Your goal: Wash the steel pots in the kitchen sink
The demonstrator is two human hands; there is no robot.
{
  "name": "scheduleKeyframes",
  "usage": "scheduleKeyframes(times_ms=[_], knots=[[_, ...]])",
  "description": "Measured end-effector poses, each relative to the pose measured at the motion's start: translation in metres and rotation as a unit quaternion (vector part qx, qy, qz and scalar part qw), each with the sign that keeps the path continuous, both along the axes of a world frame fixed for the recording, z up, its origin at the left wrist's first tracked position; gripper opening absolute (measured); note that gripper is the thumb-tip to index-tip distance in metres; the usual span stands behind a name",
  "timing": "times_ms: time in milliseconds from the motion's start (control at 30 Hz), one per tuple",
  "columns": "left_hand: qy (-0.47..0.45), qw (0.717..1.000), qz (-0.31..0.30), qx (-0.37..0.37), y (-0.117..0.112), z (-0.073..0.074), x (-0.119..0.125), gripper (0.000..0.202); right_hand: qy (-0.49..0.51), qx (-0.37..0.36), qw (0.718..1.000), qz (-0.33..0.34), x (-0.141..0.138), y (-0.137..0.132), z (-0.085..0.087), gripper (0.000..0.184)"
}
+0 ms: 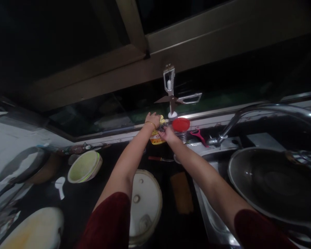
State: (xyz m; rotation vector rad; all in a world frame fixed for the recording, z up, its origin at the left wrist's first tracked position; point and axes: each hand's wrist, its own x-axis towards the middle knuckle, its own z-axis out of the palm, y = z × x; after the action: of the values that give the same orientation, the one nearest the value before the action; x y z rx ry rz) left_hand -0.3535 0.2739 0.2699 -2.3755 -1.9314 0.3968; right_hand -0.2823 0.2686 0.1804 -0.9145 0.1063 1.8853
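Observation:
Beside the window sill, my left hand (152, 119) rests over a small yellow piece (162, 119), apparently the top of a yellow bottle (157, 139) with a red-marked label. Its fingers are bent over and partly blurred. Just below and to the right, my right hand (167, 133) is closed on a dark, shiny mesh scourer (162, 127). The scourer sits between both hands, in front of the bottle, and hides part of it. A knife (160, 159) with a red handle lies on the dark counter nearer to me.
Right of my hands are a red lid (181, 124), open scissors (172, 98) and a pink peeler (199, 136). A large pan (274, 180) stands over the sink, under the faucet (238, 117). A lidded pot (145, 204), brown block (181, 193) and stacked bowls (85, 166) are nearer.

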Motion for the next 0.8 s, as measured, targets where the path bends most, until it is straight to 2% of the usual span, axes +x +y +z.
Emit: scheduleKeyframes(times_ms=[167, 267, 367, 433, 467, 533, 567, 633, 700, 800], knots=[[-0.002, 1.000, 0.001, -0.001, 0.004, -0.014, 0.006, 0.053, 0.025, 0.010, 1.000, -0.010, 0.003, 0.002, 0.007, 0.023], [0.013, 1.000, 0.017, 0.002, 0.009, -0.017, 0.009, 0.053, 0.047, 0.021, 0.999, -0.011, 0.005, -0.003, 0.014, 0.023], [0.006, 0.999, 0.035, 0.011, 0.006, -0.011, 0.008, 0.050, 0.086, 0.026, 0.996, -0.007, 0.019, -0.022, 0.020, 0.023], [-0.012, 0.998, 0.060, 0.017, -0.005, -0.005, 0.006, 0.049, 0.114, 0.030, 0.993, -0.007, 0.045, -0.049, 0.018, 0.023], [-0.015, 0.996, 0.084, 0.030, -0.012, -0.004, 0.005, 0.050, 0.123, 0.039, 0.992, -0.008, 0.064, -0.066, 0.016, 0.023], [-0.013, 0.996, 0.076, 0.033, -0.022, -0.008, 0.006, 0.055, 0.124, 0.085, 0.989, -0.015, 0.113, -0.111, 0.007, 0.023], [-0.014, 0.997, 0.067, 0.046, -0.025, -0.014, 0.010, 0.055, 0.112, 0.113, 0.987, -0.022, 0.143, -0.136, 0.003, 0.022], [-0.059, 0.988, 0.013, 0.139, -0.035, -0.035, 0.031, 0.057, 0.063, 0.145, 0.985, -0.063, 0.209, -0.193, -0.006, 0.019], [-0.114, 0.984, -0.038, 0.128, -0.059, -0.061, 0.071, 0.052, -0.008, 0.132, 0.979, -0.154, 0.279, -0.251, -0.015, 0.017], [-0.182, 0.977, -0.110, 0.009, -0.119, -0.092, 0.161, 0.047, -0.121, 0.087, 0.939, -0.310, 0.382, -0.317, -0.030, 0.017]])
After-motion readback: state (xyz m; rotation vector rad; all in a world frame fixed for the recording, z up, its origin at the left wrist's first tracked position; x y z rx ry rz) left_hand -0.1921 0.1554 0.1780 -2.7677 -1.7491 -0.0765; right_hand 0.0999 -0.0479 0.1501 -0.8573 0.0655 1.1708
